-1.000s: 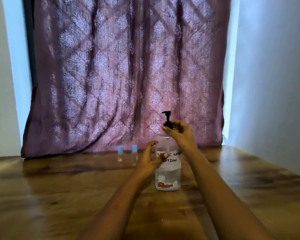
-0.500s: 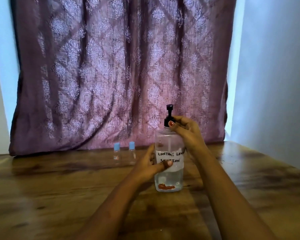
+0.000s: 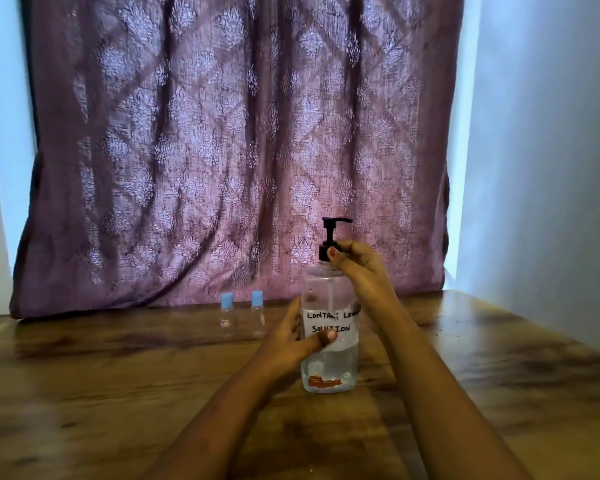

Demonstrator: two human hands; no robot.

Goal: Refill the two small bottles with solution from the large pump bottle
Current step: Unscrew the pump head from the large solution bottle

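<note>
While our left hand (image 3: 288, 341) grips the pump bottle (image 3: 329, 370), our right hand (image 3: 357, 265) pinches its collar (image 3: 325, 252), its wrist hiding the label's (image 3: 326, 323) end.

A wooden desk (image 3: 101, 393) with dark grain streaks fills the lower view. Behind the desk hangs a purple patterned curtain (image 3: 222, 150), its hem resting on the desk's far edge. Right of the curtain stands a pale wall (image 3: 551, 150).
</note>
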